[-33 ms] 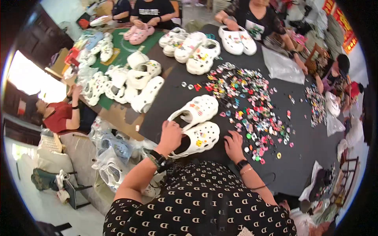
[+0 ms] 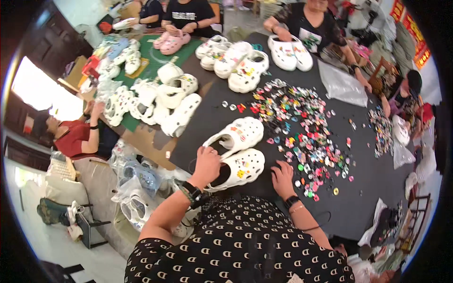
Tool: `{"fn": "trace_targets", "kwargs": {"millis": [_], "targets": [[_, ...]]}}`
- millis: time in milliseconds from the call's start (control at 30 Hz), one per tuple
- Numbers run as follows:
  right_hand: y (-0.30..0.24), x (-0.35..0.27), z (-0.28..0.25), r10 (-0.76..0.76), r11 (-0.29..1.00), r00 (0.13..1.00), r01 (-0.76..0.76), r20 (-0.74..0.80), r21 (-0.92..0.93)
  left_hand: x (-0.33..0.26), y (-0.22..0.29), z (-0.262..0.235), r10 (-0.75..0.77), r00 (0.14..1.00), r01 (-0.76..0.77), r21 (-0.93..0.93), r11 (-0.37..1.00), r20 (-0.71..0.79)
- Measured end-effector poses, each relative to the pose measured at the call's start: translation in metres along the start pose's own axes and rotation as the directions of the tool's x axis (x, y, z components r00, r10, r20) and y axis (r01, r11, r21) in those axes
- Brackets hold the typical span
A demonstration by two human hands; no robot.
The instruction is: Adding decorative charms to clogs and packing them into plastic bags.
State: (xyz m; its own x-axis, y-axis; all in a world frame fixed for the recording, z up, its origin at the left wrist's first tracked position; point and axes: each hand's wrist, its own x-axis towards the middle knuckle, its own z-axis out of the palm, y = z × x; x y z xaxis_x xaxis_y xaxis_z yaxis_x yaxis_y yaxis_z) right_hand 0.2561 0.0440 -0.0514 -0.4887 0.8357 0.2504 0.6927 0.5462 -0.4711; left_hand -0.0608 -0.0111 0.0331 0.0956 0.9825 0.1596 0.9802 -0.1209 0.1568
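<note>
my left hand (image 2: 207, 162) is gripping the heel end of the near white clog (image 2: 238, 169), which sits at the front edge of the black desk (image 2: 373, 184) with its twin clog (image 2: 236, 136) just behind it. my right hand (image 2: 282, 178) lies open and flat on the desk, fingers spread at the edge of the big pile of little colourful charms (image 2: 302, 127). looks like i'm at the charm-picking step, so next i'd pinch one small piece and press it into a hole.
</note>
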Motion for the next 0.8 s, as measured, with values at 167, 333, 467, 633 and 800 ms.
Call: {"fn": "trace_targets", "kwargs": {"millis": [167, 333, 467, 633, 800], "targets": [[-0.007, -0.006, -0.002, 0.027, 0.998, 0.999, -0.024, 0.045, -0.056, -0.004, -0.042, -0.026, -0.169, 0.965, 0.142, -0.144, 0.979, -0.199], [-0.007, -0.005, -0.003, 0.019, 0.998, 0.999, -0.016, 0.043, -0.062, 0.022, -0.136, -0.067, -0.396, 0.832, 0.410, -0.048, 0.911, -0.388], [-0.015, 0.001, -0.007, 0.054, 0.997, 0.997, -0.050, 0.060, -0.058, 0.049, -0.216, -0.096, -0.602, 0.666, 0.669, -0.005, 0.743, -0.441], [-0.014, 0.002, -0.002, 0.070, 0.996, 0.997, -0.068, 0.040, -0.054, 0.063, -0.292, -0.088, -0.682, 0.597, 0.789, 0.155, 0.595, -0.422], [-0.015, -0.003, -0.015, 0.145, 0.983, 0.989, -0.140, 0.031, -0.115, 0.094, -0.309, -0.039, -0.797, 0.569, 0.798, 0.372, 0.474, -0.204]]}}
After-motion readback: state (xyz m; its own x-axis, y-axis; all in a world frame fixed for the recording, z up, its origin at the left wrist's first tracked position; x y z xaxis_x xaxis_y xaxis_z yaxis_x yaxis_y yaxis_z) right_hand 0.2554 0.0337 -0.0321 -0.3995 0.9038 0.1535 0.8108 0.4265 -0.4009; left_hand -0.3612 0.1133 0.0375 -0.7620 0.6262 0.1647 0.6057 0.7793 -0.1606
